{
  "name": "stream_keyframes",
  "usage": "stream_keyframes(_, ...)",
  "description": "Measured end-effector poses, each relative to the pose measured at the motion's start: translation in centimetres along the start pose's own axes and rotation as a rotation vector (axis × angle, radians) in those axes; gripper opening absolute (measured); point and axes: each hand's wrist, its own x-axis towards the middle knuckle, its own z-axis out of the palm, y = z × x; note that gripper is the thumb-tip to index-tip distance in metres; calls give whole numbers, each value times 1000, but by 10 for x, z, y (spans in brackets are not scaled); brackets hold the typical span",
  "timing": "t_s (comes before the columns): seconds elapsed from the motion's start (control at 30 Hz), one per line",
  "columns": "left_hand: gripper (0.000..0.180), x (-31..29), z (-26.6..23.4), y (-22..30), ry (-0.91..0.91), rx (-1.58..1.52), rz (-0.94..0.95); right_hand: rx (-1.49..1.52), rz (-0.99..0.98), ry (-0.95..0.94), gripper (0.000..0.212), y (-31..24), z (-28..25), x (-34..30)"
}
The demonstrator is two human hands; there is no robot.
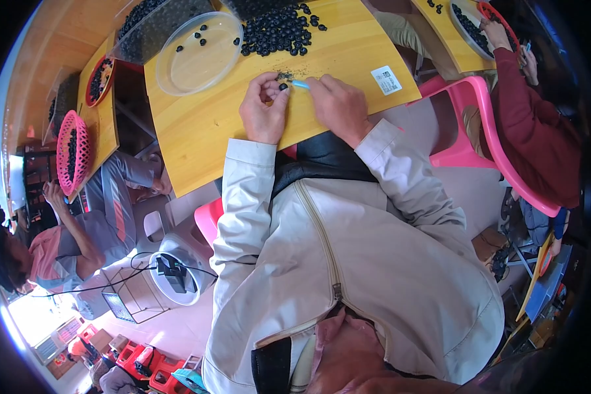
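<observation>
Over the yellow table (210, 134), my left hand (264, 108) pinches a small round black bead-like piece (283, 87) between thumb and fingers. My right hand (340, 105) is closed around a slim light-blue tool (301, 84), whose tip points at the black piece. Most of the tool is hidden in my fingers. Dark crumbs (289, 74) lie scattered just beyond my fingertips. Farther back spreads a heap of the same shiny black pieces (276, 31). To its left stands a round clear plastic tray (167, 75) with several black pieces inside.
A clear bin of black pieces (134, 43) stands at the far left. On the table's right lies a white printed label (386, 80). Co-workers sit at both sides, near a pink basket (82, 154) and a pink chair (482, 111). Below left is a white bucket (194, 295).
</observation>
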Motion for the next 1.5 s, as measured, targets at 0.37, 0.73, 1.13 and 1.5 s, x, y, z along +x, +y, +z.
stream_keyframes(0.37, 18, 9, -18, 4, 79, 192, 239, 39, 69, -35, 16, 5, -8, 2)
stream_keyframes(0.73, 23, 101, -52, 37, 50, 594, 509, 153, 147, -11, 17, 10, -6, 3)
stream_keyframes(1.13, 19, 88, -15, -4, -136, 770, 341, 188, 164, -24, 17, 10, -7, 1)
stream_keyframes(1.5, 22, 73, -16, 10, -83, 675, 223, 174, 168, -18, 15, 10, -5, 1)
